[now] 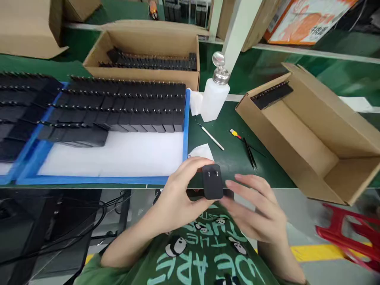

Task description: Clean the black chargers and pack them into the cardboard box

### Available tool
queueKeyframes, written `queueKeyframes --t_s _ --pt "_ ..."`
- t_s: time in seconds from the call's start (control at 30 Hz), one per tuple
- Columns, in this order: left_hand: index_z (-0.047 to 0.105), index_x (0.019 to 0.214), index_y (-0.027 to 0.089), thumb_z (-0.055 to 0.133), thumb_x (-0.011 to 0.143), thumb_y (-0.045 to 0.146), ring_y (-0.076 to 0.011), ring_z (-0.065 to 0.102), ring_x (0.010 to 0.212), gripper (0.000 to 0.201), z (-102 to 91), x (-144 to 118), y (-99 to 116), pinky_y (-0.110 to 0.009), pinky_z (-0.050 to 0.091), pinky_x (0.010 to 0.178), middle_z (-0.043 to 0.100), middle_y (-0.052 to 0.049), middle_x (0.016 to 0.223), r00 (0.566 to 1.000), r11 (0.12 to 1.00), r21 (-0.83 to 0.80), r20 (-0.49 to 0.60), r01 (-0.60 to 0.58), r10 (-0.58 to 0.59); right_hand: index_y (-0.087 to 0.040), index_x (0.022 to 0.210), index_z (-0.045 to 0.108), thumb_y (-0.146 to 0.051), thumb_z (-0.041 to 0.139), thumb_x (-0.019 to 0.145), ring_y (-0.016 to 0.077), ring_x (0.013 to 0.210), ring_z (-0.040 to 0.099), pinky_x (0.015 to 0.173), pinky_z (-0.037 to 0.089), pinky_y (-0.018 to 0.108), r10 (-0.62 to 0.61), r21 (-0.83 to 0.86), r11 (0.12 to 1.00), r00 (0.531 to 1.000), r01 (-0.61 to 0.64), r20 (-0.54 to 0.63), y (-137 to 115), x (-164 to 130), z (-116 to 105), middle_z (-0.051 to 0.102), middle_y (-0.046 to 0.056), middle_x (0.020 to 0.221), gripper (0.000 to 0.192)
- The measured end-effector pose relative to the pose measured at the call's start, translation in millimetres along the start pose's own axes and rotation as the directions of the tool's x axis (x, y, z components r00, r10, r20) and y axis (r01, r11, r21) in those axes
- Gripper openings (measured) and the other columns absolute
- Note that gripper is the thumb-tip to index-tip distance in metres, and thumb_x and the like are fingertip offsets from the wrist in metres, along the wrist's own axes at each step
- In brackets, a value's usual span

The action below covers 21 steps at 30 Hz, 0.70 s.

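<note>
A black power adapter [213, 184] with two metal prongs facing up is pinched between the thumb and fingers of my left hand [187, 194], just off the bench's front edge. Close to its right side is my right hand [258, 209], fingers spread and slightly blurred; whether a fingertip touches the adapter I cannot make out. To the left, rows of similar black adapters [142, 105] stand prongs up in a blue-edged tray [118, 158] with a white bottom.
A cardboard box [142, 71] of adapters stands behind the tray. At right lies an open box [308, 130] with a few adapters in its corner. A white pump bottle [215, 99], white pen-like tool [210, 136], black tweezers [249, 153] and yellow-tipped cable [234, 133] rest between them.
</note>
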<state>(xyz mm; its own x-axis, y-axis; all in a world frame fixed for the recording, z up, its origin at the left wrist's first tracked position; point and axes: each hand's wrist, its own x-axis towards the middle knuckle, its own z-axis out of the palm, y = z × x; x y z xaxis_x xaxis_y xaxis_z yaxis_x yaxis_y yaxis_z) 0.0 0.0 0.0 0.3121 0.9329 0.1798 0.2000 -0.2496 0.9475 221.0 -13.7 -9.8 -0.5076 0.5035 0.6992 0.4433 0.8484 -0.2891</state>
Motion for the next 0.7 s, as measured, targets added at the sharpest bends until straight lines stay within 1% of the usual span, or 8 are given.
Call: queueKeyframes --t_s 0.13,0.23,0.33,0.43,0.53,0.63,0.67,0.7 --pt "0.054 0.126 0.026 0.070 0.081 0.011 -0.0172 0.057 0.117 0.050 -6.6 -5.4 17.5 -0.029 0.049 0.100 0.060 -0.003 0.122 0.999 0.997 0.076 -0.043 -0.029 0.033 -0.012 0.106 0.074 -0.013 0.057 0.093 0.0287 0.114 0.063 0.085 0.059 0.044 -0.061 -0.007 0.998 0.998 0.061 -0.016 -11.4 17.7 -8.0 0.068 0.012 0.122 0.021" --pt "0.054 0.127 0.025 0.066 0.077 0.005 -0.0183 0.058 0.117 0.055 -7.9 -10.3 29.7 -0.030 0.050 0.099 0.060 -0.004 0.122 0.995 0.994 0.078 -0.053 -0.077 0.082 -0.014 0.113 0.073 -0.007 0.063 0.088 0.0258 0.117 0.063 0.090 0.062 0.040 -0.137 -0.019 0.990 0.990 0.137 0.039 -14.9 25.2 -10.7 0.071 0.009 0.121 0.028" --pt "0.054 0.128 0.026 0.070 0.077 0.008 -0.0194 0.058 0.118 0.057 -6.9 -17.2 41.0 -0.030 0.052 0.098 0.060 -0.005 0.123 0.996 0.993 0.074 -0.027 -0.088 0.090 -0.007 0.108 0.073 -0.002 0.064 0.084 0.0250 0.116 0.066 0.092 0.064 0.036 -0.200 0.061 0.978 0.979 0.201 -0.030 -13.2 26.7 -15.6 0.072 0.011 0.119 0.027" --pt "0.054 0.128 0.028 0.074 0.079 0.014 -0.0196 0.059 0.115 0.055 -4.9 -24.4 50.2 -0.030 0.056 0.093 0.061 -0.004 0.122 0.996 0.994 0.074 -0.025 -0.086 0.088 -0.005 0.100 0.073 0.000 0.061 0.083 0.0260 0.111 0.070 0.083 0.067 0.035 -0.257 0.141 0.952 0.959 0.273 -0.119 -15.3 28.4 -19.5 0.072 0.015 0.117 0.021" --pt "0.054 0.128 0.028 0.070 0.079 0.011 -0.0199 0.060 0.113 0.054 -2.5 -30.1 54.0 -0.029 0.058 0.088 0.061 -0.005 0.120 0.993 0.990 0.094 -0.047 -0.104 0.109 -0.012 0.102 0.074 -0.002 0.063 0.082 0.0254 0.110 0.068 0.081 0.066 0.036 -0.230 0.094 0.965 0.964 0.243 -0.132 -24.6 30.4 -21.3 0.073 0.011 0.112 0.024" --pt "0.054 0.126 0.027 0.069 0.077 0.008 -0.0206 0.061 0.111 0.055 1.1 -34.6 49.8 -0.029 0.058 0.085 0.061 -0.005 0.119 0.991 0.987 0.118 -0.068 -0.110 0.118 -0.016 0.105 0.074 -0.014 0.064 0.088 0.0238 0.110 0.066 0.084 0.064 0.035 -0.246 0.061 0.967 0.969 0.247 -0.029 -24.9 22.7 -26.3 0.075 0.008 0.106 0.020" --pt "0.055 0.124 0.027 0.071 0.076 0.010 -0.0208 0.061 0.110 0.053 2.6 -35.8 46.6 -0.029 0.058 0.083 0.060 -0.005 0.118 0.991 0.989 0.112 -0.084 -0.098 0.108 -0.018 0.101 0.073 -0.021 0.060 0.092 0.0226 0.106 0.067 0.083 0.064 0.035 -0.193 0.071 0.978 0.981 0.195 -0.033 -19.4 16.6 -28.3 0.075 0.007 0.104 0.016" --pt "0.055 0.122 0.027 0.075 0.076 0.013 -0.0206 0.062 0.108 0.052 4.0 -36.6 42.7 -0.028 0.059 0.081 0.060 -0.006 0.116 0.989 0.992 0.095 -0.113 -0.080 0.091 -0.021 0.096 0.071 -0.028 0.055 0.095 0.0215 0.102 0.069 0.082 0.063 0.036 -0.072 0.067 0.995 0.995 0.076 -0.063 -10.8 8.8 -29.8 0.074 0.006 0.103 0.017"
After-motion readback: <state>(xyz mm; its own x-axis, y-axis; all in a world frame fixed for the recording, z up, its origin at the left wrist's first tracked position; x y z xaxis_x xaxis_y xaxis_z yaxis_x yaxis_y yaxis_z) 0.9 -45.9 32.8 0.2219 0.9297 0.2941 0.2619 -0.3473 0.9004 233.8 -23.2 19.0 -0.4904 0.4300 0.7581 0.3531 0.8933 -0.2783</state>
